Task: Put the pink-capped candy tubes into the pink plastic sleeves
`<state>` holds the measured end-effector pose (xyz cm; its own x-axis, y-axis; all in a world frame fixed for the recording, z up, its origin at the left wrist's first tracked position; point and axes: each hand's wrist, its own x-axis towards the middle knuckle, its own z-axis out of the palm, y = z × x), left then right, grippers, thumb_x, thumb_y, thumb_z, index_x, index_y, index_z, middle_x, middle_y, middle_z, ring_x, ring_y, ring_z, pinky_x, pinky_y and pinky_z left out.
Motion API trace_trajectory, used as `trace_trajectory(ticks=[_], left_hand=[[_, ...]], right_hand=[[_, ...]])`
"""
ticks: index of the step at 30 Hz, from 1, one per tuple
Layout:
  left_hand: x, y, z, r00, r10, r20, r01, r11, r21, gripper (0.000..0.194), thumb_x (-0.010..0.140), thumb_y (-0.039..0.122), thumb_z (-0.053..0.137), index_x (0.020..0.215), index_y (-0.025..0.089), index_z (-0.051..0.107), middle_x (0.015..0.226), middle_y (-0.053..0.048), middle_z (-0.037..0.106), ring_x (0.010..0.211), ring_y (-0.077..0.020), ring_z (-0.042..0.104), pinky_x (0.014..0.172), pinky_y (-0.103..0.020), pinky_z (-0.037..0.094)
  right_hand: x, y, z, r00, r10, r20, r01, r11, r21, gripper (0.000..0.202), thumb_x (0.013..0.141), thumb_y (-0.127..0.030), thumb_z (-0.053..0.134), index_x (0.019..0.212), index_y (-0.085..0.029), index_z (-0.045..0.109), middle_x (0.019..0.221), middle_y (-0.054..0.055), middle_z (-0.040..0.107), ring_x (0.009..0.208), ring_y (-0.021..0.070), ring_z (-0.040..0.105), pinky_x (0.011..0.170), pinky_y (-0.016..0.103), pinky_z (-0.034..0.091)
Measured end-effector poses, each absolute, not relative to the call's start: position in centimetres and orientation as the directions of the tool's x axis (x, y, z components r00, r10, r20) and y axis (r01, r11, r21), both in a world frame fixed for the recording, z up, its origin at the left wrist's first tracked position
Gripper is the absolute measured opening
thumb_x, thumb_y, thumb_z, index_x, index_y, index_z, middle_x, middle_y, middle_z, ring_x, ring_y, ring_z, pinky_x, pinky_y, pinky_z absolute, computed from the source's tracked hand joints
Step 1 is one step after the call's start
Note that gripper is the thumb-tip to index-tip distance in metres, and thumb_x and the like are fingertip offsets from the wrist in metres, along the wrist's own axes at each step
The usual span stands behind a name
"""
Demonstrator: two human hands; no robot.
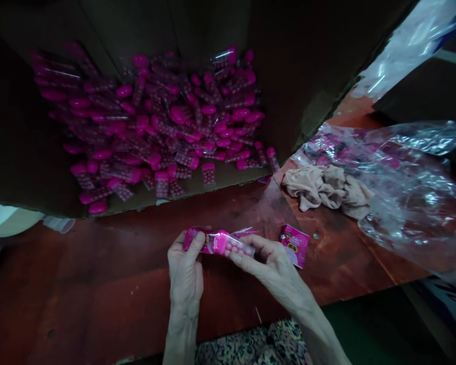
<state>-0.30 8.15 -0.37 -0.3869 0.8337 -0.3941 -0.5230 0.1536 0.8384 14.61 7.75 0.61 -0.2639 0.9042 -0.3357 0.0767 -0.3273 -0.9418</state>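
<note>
My left hand [188, 258] pinches a printed pink wrapper [195, 240] between thumb and fingers. In my right hand [268, 258] is a small clear tube of pink balls [238, 248], held at its clear end. The tube's bright pink cap points left and meets the wrapper's open end; whether it is inside the wrapper, I cannot tell. Both hands are above the reddish-brown table, in front of the box. A flat printed pink wrapper [295, 246] lies on the table just right of my right hand. Thin pink pieces [245, 231] lie partly hidden behind the tube.
A large cardboard box [289, 96] on its side holds a heap of pink-capped tubes [178, 115]. A crumpled beige cloth [327, 187] lies to the right, beside a clear plastic bag [410, 172] with pink pieces in it. A small clear cup [59, 223] lies at the left.
</note>
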Motion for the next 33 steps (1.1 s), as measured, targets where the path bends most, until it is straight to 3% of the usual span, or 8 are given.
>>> trace_trajectory(ticks=[7,13,20,25,30,33], left_hand=[[0.2,8.2,-0.5,-0.343,0.85,-0.399,-0.509,0.189,0.84,0.015,0.063,0.02,0.072,0.075,0.013,0.065,0.074,-0.004,0.069,0.065,-0.0128,0.06,0.065,-0.024,0.047],[1.1,8.5,-0.7,-0.457,0.8,-0.388,-0.553,0.085,0.829,0.036,0.058,0.014,0.075,0.09,0.02,0.062,0.085,-0.001,0.069,0.078,-0.0137,0.062,0.073,-0.026,0.047],[1.9,8.7,-0.1,-0.343,0.813,-0.47,-0.668,0.141,0.731,0.013,0.065,0.024,0.072,0.073,0.015,0.067,0.075,-0.003,0.069,0.074,-0.0149,0.062,0.078,-0.029,0.046],[2.6,8.6,0.1,-0.281,0.832,-0.477,-0.692,0.169,0.702,0.019,0.072,0.032,0.066,0.076,0.013,0.067,0.078,-0.006,0.07,0.076,-0.0162,0.063,0.079,-0.032,0.046],[3.1,8.8,-0.2,-0.236,0.837,-0.493,-0.647,0.243,0.723,0.019,0.062,0.021,0.074,0.077,0.013,0.065,0.072,-0.006,0.07,0.07,-0.0184,0.065,0.076,-0.034,0.047],[3.3,8.9,-0.3,-0.271,0.805,-0.528,-0.636,0.262,0.726,0.022,0.058,0.025,0.076,0.072,0.012,0.064,0.066,-0.006,0.069,0.066,-0.0198,0.066,0.073,-0.035,0.049]], right_hand=[[15.7,7.8,0.3,-0.261,0.899,-0.351,0.02,-0.359,-0.933,0.025,0.072,-0.037,0.067,0.087,-0.017,0.068,0.065,-0.001,0.058,0.058,0.0099,0.049,0.051,0.02,0.038],[15.3,7.8,0.0,-0.176,0.921,-0.346,-0.001,-0.352,-0.936,0.025,0.074,-0.036,0.065,0.09,-0.017,0.067,0.074,0.001,0.062,0.065,0.0123,0.053,0.059,0.024,0.042],[14.1,7.3,-0.6,-0.068,0.937,-0.343,-0.071,-0.348,-0.935,0.029,0.071,-0.038,0.067,0.09,-0.016,0.066,0.073,0.001,0.063,0.062,0.0128,0.054,0.057,0.023,0.043],[13.5,7.0,-0.4,0.017,0.954,-0.298,-0.004,-0.298,-0.955,0.026,0.073,-0.037,0.065,0.09,-0.017,0.064,0.076,0.001,0.064,0.066,0.0141,0.055,0.059,0.023,0.043],[12.8,6.3,-0.4,0.017,0.968,-0.25,0.061,-0.251,-0.966,0.021,0.079,-0.037,0.058,0.086,-0.018,0.059,0.07,-0.001,0.059,0.06,0.0118,0.051,0.054,0.021,0.04],[12.4,5.7,-0.7,0.047,0.973,-0.226,0.119,-0.23,-0.966,0.021,0.08,-0.037,0.057,0.086,-0.017,0.058,0.067,-0.001,0.058,0.057,0.0117,0.051,0.051,0.021,0.04]])
